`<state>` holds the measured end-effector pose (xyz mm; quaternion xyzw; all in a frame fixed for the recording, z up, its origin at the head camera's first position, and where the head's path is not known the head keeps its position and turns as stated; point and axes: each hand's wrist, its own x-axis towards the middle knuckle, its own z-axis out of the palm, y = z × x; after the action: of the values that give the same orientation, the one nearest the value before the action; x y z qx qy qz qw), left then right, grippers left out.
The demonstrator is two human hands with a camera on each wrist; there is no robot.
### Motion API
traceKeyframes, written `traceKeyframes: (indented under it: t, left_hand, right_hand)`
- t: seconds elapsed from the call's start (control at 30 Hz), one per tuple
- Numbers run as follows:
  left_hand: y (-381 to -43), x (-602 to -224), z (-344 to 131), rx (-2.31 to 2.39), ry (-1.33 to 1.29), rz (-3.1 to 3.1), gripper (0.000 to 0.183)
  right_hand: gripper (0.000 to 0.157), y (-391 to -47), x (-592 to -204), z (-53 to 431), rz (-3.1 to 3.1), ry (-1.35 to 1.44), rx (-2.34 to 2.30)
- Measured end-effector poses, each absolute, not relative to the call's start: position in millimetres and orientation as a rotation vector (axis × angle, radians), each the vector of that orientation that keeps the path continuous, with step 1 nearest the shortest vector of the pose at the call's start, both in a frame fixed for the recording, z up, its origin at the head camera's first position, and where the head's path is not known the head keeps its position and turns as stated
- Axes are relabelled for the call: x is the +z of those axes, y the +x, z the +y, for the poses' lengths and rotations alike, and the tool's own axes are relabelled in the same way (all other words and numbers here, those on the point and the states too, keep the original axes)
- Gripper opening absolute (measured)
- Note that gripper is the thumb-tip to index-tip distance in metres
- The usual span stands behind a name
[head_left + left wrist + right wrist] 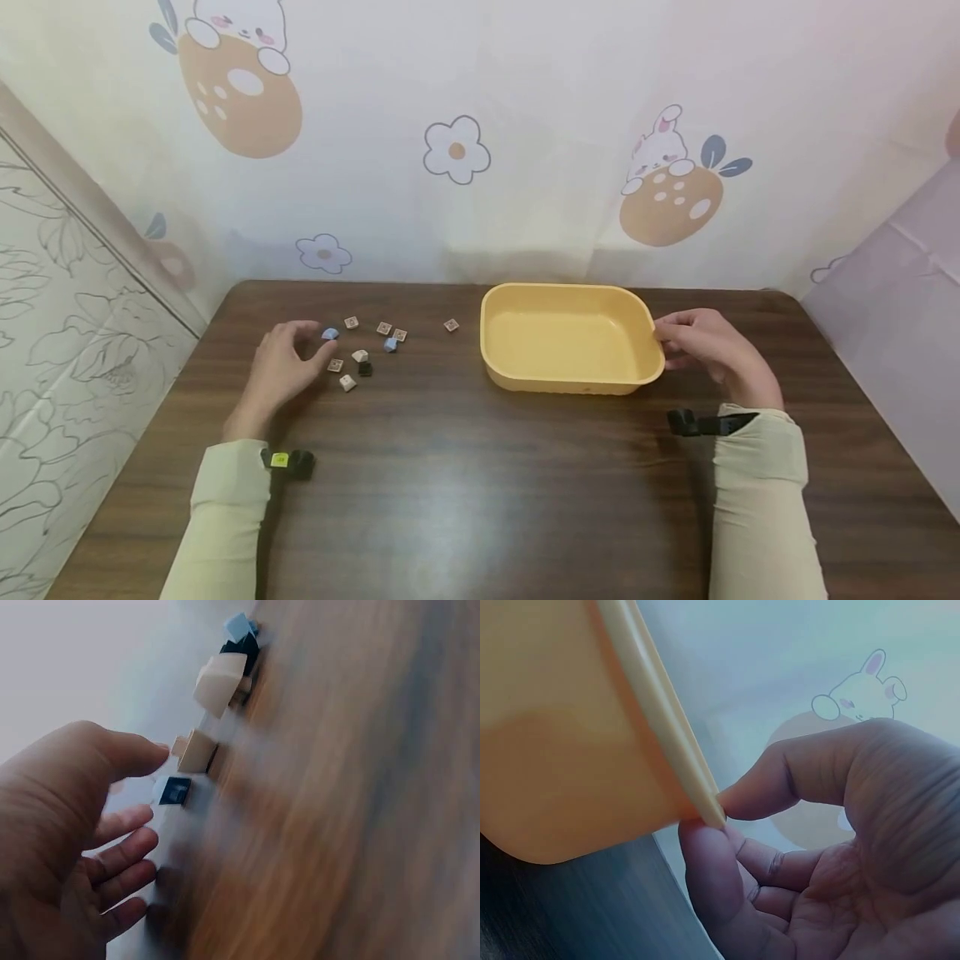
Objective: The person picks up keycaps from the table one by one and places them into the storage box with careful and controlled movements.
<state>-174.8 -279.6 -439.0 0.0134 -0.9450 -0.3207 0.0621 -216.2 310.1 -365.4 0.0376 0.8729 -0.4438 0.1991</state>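
Observation:
My left hand (283, 363) hovers low over the left of the table, thumb and fingers spread apart with nothing between them. Closest to it is a blue keycap (330, 333), just beyond the thumb. In the left wrist view a beige keycap (197, 752) stands right by the thumb tip. A cream keycap (347, 382) and a black keycap (365, 368) lie a little to the right. At the other side, my right hand (708, 346) pinches the right rim of a yellow plastic tub (491, 367) between thumb and index finger; its inside shows no contents.
More keycaps lie loosely scattered, among them a second blue keycap (391, 344) and a lone beige keycap (451, 325) nearer the tub. The dark wooden table (450, 500) meets a patterned curtain (540, 167) along its back edge.

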Motion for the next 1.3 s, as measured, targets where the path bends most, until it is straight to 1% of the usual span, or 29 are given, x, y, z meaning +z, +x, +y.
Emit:
traceKeyframes:
  t: [0.23,0.33,0.5,0.83,1.3]
  left_hand:
    - [-184.2,-448.9,-279.8,-0.891,0.060,-2.849,0.063]
    - [-185.3,-450.9,-278.8,-0.885,0.073,-2.826,0.058]
    - [-186.4,-452.3,-277.2,-0.894,0.066,-2.783,0.045]
    - [-186.2,-455.1,-278.1,-0.905,0.045,-2.752,0.031]
    - [-186.6,-458.8,-279.4,-0.911,0.060,-2.760,0.029]
  right_hand:
    - [0.053,-214.8,-363.4,308.1,2.463,0.100,-1.202]
    - [0.054,-215.6,-363.6,309.1,2.451,0.100,-1.217]
    - [0.055,-216.3,-364.7,312.5,2.417,0.094,-1.246]
    - [0.054,-216.8,-364.5,312.1,2.436,0.076,-1.214]
    - [0.056,-217.2,-366.1,314.6,2.412,0.043,-1.261]
